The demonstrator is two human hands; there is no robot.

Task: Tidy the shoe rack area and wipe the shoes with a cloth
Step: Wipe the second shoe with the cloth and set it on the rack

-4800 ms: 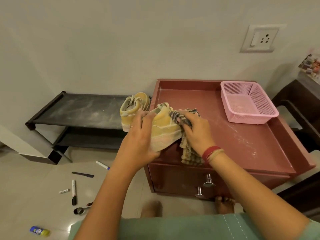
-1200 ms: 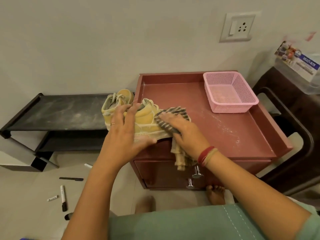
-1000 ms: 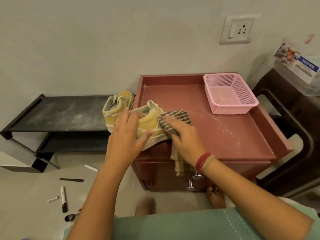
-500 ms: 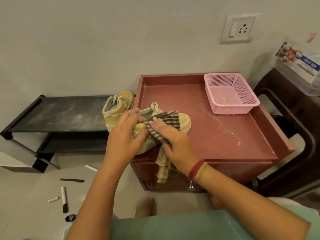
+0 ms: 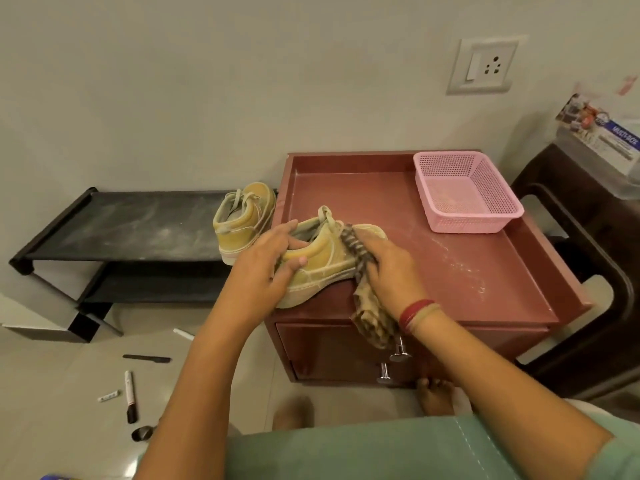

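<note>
Maroon tabletop (image 5: 467,282) beside a dusty black shoe rack (image 5: 131,226): one yellow shoe (image 5: 322,268) mid-wipe.
Left grip (image 5: 263,268) clasps the shoe's heel, steadying it at the tabletop's front edge so it cannot slide; right grip (image 5: 391,268) bunches the striped cloth (image 5: 358,252) against its side, loose end hanging over the drawer. Its mate, the second shoe (image 5: 242,226), stands on the rack, likely awaiting its turn; pens (image 5: 131,396) litter the floor.

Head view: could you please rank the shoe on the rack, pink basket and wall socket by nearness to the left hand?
1. Yellow shoe, on the rack beside the left hand.
2. Pink basket, far right on the cabinet.
3. Wall socket, above it.
</note>
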